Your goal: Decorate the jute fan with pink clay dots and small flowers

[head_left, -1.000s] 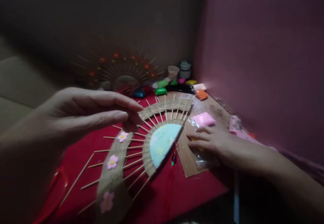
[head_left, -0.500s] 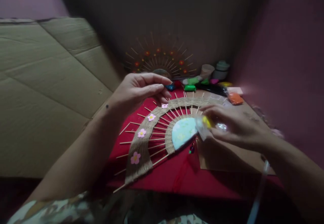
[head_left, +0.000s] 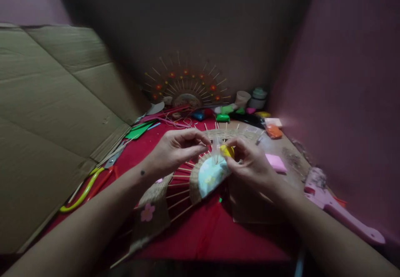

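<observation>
One yellow packet pinched by right fingers, over fan; left fingers near (pinch unclear).

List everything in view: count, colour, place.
Yellow packet: one, yellow in clear wrap, in the right hand's grip
Woven fan: one, tan with pale blue centre, on red tabletop
Rear fan: one, dark with orange flowers, back
Cardboard: one sheet, brown, left
Scissors: one pair, yellow and red, left
Green packet: one, green, behind woven fan
Orange packet: one, orange, back right
Pink packet: one, pink, right of right hand
Cup: one, pale, back
Lidded container: one, grey-green, beside cup
Pink tool: one, pink, right
Other small things: several, mixed colours, back and left, not countable
Left hand: one, bare, left of yellow packet
Right hand: one, bare, right
</observation>
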